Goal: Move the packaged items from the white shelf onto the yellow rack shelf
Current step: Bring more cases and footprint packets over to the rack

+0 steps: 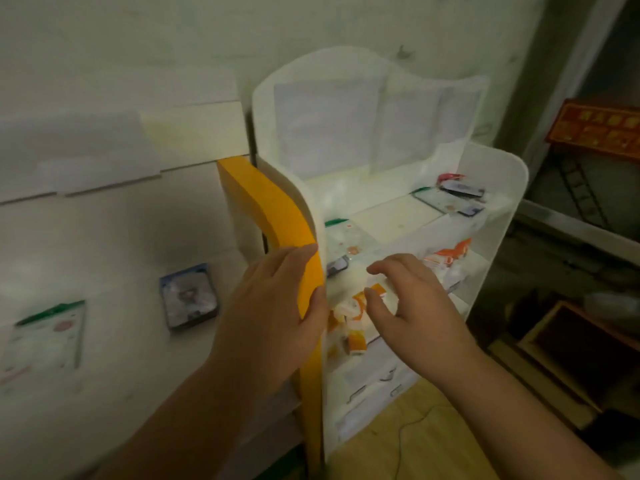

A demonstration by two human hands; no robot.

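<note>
My left hand grips the yellow side panel of the rack on the left. My right hand reaches into the white shelf unit, fingers spread just over an orange-and-white packet; it does not clearly hold it. More packets lie on the white shelves: a green-topped clear pack, another orange-and-white one, and several at the back right. On the rack's pale shelf lie a blue packet and a green-topped pack.
A pale wall stands behind both units. Small drawers sit at the white unit's base. Dark wooden boxes and a red sign are at the right. Wooden floor shows below.
</note>
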